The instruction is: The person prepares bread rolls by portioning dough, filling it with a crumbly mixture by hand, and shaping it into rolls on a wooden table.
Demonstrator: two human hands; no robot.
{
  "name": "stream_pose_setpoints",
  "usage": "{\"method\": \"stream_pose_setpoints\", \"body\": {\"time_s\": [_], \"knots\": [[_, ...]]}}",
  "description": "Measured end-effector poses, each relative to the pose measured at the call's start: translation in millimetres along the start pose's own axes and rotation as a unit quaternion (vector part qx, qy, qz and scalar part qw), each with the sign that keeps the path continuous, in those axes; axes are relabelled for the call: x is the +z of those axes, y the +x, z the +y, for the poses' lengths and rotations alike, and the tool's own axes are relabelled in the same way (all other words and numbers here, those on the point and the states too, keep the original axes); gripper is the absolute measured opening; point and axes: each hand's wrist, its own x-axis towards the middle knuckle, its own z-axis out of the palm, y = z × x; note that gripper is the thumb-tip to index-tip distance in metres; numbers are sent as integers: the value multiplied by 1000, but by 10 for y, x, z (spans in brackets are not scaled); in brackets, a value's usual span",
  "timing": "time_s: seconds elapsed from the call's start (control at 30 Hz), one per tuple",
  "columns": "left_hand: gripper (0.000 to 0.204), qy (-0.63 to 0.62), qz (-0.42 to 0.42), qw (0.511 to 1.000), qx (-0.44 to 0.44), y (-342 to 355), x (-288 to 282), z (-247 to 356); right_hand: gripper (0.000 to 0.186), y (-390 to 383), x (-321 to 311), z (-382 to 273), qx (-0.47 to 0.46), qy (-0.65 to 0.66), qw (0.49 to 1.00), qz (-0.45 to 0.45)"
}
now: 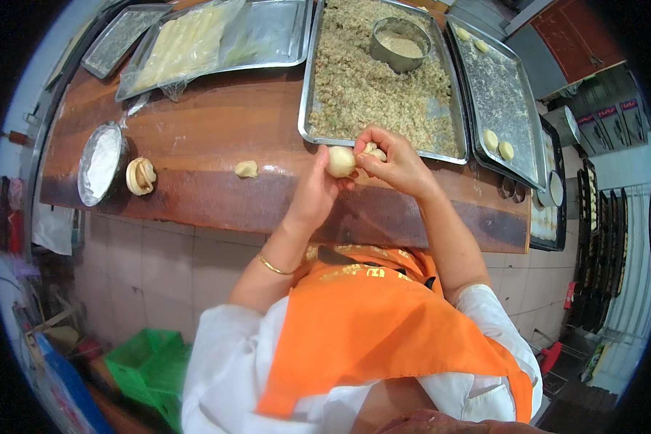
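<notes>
Wooden desk | left hand, grip wrapped around a dough ball | right hand, grip pinching a smaller dough piece (crumbly mixture beyond)

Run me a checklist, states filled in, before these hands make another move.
1. Ball in the left hand: ok.
2. Right hand free: not ok, it has a dough bit.
3. Ball sealed all round: cannot tell, partly hidden.
4. Mix close by: ok, just beyond the hands.
5. Flour at hand: ok, in the bowl at left.
6. Lump off the table: not ok.
</notes>
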Motion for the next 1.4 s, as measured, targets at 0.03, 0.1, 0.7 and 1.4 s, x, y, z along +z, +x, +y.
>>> {"method": "stream_pose_setpoints", "body": {"time_s": [0.03, 0.1, 0.7, 1.4], "knots": [[32, 13, 7, 1000, 15, -23, 42, 17, 12, -6, 6, -12, -8, -16, 1000, 7], [34, 42, 19, 998, 44, -71, 141, 78, 12, -11, 7, -43, -34, -59, 998, 19], [27, 127, -30, 990, -48, 78, -198, 30, 21, -107, 101, -237, -222, -339, 914, -16], [43, 499, 114, 857, 64, -246, -864, 355, 42, -406, 267, 468, -175, -256, 940, 145]]}}
